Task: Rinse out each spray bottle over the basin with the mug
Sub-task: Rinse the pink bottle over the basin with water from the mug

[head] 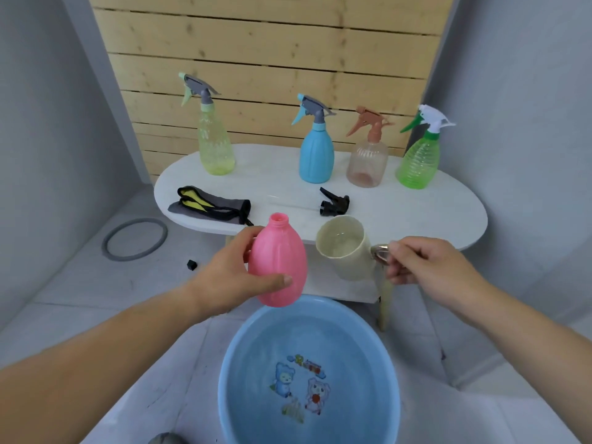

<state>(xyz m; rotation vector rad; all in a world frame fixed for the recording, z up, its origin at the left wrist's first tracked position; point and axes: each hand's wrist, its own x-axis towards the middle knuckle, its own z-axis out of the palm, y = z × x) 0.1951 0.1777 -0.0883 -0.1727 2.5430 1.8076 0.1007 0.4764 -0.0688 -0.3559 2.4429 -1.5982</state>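
Basin [336,304], lower centre: holds water. Above its far rim, the left hand [237,277] grips the uncapped pink bottle [278,267] upright, thumb across its belly. Just beside it, the right hand [416,264] pinches the handle of the mug [346,248], which is tilted toward the bottle. Align the mug lip over the narrow neck and pour slowly so spill falls into the basin. Four capped bottles stand on the table [416,213], mid-frame.

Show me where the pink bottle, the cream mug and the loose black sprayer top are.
pink bottle [278,259]: head view, middle of its body.
cream mug [353,265]: head view, outer side wall.
black sprayer top [334,204]: head view, middle of its body.
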